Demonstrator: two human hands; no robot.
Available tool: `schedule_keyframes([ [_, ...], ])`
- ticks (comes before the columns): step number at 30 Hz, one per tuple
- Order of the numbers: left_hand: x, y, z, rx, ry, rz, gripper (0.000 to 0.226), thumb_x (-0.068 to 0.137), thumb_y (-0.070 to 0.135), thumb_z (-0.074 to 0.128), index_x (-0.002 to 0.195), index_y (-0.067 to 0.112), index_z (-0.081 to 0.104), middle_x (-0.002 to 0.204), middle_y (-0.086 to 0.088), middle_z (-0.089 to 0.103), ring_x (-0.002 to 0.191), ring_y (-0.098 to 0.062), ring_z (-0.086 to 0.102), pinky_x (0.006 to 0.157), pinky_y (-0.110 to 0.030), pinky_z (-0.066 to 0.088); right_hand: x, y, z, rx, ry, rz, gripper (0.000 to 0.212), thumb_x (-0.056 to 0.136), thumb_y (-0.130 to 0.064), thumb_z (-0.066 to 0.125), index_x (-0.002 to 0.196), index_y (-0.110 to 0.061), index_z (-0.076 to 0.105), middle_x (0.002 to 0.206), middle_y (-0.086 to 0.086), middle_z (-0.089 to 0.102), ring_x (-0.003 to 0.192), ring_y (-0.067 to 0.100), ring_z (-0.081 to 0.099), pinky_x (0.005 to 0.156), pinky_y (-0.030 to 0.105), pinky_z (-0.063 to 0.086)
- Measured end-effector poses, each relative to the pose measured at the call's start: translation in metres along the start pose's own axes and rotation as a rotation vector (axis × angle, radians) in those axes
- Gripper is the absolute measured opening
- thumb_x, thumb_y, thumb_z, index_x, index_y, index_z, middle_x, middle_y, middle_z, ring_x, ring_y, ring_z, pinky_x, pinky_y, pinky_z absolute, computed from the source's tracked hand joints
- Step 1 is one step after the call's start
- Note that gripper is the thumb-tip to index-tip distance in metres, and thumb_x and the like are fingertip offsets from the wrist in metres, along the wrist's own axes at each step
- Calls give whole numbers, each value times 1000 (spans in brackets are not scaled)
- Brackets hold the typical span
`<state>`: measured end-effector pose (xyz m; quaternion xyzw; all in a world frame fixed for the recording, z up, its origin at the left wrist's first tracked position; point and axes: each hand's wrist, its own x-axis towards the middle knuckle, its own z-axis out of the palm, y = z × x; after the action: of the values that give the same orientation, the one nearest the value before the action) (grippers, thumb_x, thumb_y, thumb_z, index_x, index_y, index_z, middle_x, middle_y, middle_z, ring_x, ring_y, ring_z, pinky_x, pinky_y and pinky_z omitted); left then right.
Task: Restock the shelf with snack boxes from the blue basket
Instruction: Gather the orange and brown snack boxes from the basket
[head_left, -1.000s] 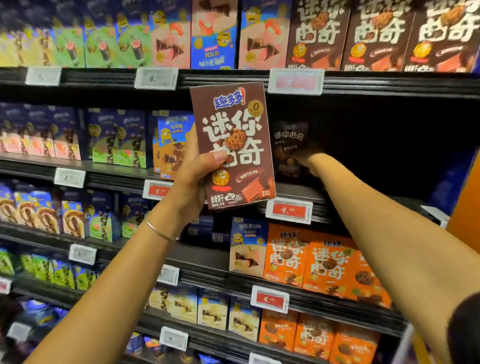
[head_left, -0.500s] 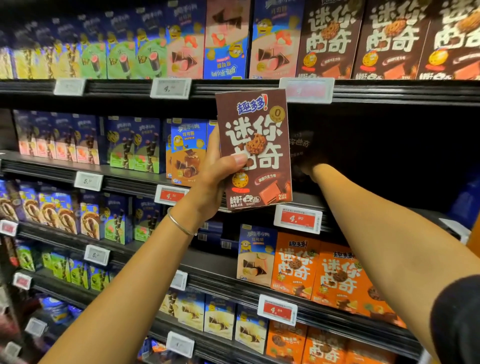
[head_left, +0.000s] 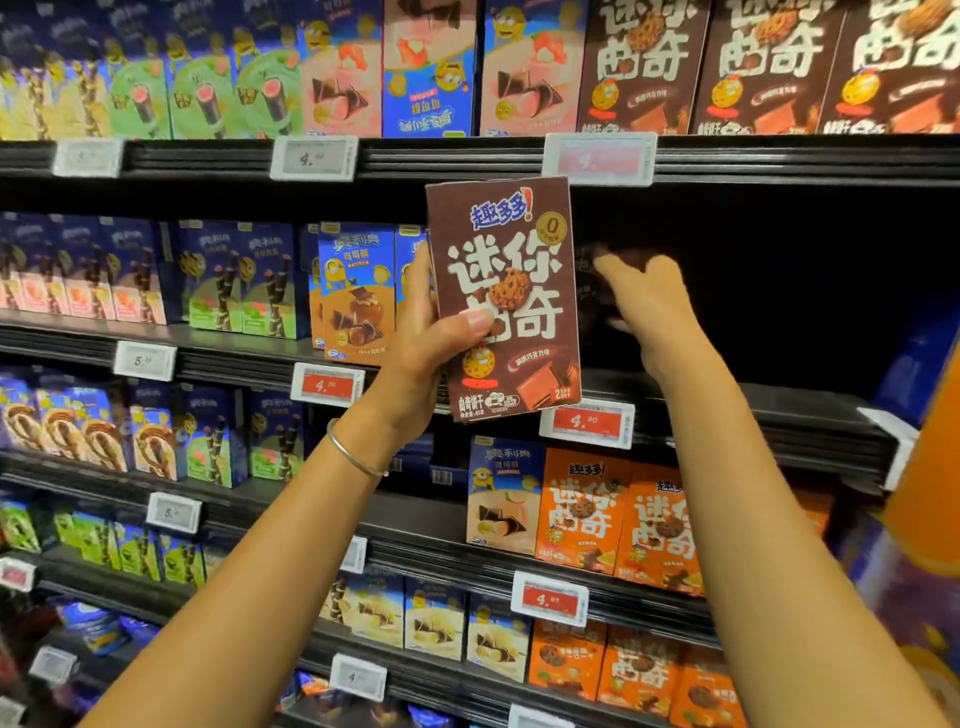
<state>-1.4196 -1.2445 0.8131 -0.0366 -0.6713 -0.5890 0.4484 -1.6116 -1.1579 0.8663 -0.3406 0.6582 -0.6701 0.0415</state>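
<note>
My left hand (head_left: 431, 338) grips a brown cookie box (head_left: 506, 301) upright in front of the second shelf (head_left: 753, 415), thumb across its front. To its right, my right hand (head_left: 654, 306) is at the mouth of the dark shelf gap with fingers spread and relaxed. Just behind those fingers a second brown box (head_left: 589, 296) stands in shadow on the shelf; whether the hand touches it I cannot tell. The blue basket is out of view.
The shelf above carries several brown cookie boxes (head_left: 769, 67). Blue and orange snack boxes (head_left: 358, 291) stand left of the gap. Orange cookie boxes (head_left: 618, 514) fill the shelf below. Price tags (head_left: 587, 423) line the shelf edges. An orange panel (head_left: 930, 467) borders the right side.
My right hand has drawn back out of the dark shelf gap and its fingers have spread open. The brown box in my left hand stays upright; the view has come closer.
</note>
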Motion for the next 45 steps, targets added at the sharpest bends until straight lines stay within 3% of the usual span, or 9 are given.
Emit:
schedule_keyframes([
  [4,0,-5,6,63,19,20,100,72,33,74,158,11,27,128,-8,69,112,-30,73,83,-38,62,-71,-5,-12,99,-341,-173,70,77,-80,54,126,-31,58,119,-13,70,108,5,69,91,38,57],
  [7,-1,-7,7,52,29,40,98,74,33,75,157,14,28,131,-6,69,116,-30,72,86,-40,62,-93,-1,-10,97,-383,-206,60,84,-66,63,132,-32,51,122,-12,67,105,2,69,75,23,60],
  [14,0,-9,8,84,19,74,93,80,33,77,158,15,29,143,-12,62,127,-34,65,99,-51,59,-110,8,-3,85,-312,-253,49,92,-50,64,134,-28,53,121,-10,68,105,5,70,81,24,60],
  [21,4,-4,22,97,103,82,136,63,96,57,167,19,12,162,-8,46,136,-25,61,103,-47,59,-117,13,10,230,-172,-188,43,94,-50,62,129,-26,53,117,-6,71,101,5,72,76,22,60],
  [27,11,-16,17,142,273,71,70,105,50,55,163,27,23,154,-2,53,131,-20,65,100,-43,61,-117,17,7,332,-167,-141,47,93,-52,62,131,-28,52,119,-6,71,103,6,72,73,17,58],
  [32,12,-14,12,190,296,90,71,103,45,60,162,22,27,150,-3,56,130,-20,65,103,-48,59,-108,23,-9,314,-246,-119,49,92,-54,62,132,-28,53,121,-7,71,107,11,71,80,23,59],
  [37,12,-12,3,224,341,121,68,106,40,60,162,23,26,153,-5,52,131,-19,63,96,-37,61,-83,30,-48,143,-229,-129,40,92,-52,64,125,-30,61,113,-11,74,99,4,72,67,8,53],
  [42,14,-7,0,222,378,104,62,107,37,58,161,22,29,149,-5,55,124,-17,68,86,-27,62,-28,50,-73,-62,-108,-55,43,88,-54,68,124,-31,60,114,-9,73,99,8,73,86,34,59],
  [45,15,-4,1,231,380,100,62,107,38,58,160,20,30,148,-5,56,124,-16,68,90,-29,62,10,63,-77,-110,15,49,45,87,-46,74,120,-21,57,112,-1,72,92,13,73,81,36,61],
])
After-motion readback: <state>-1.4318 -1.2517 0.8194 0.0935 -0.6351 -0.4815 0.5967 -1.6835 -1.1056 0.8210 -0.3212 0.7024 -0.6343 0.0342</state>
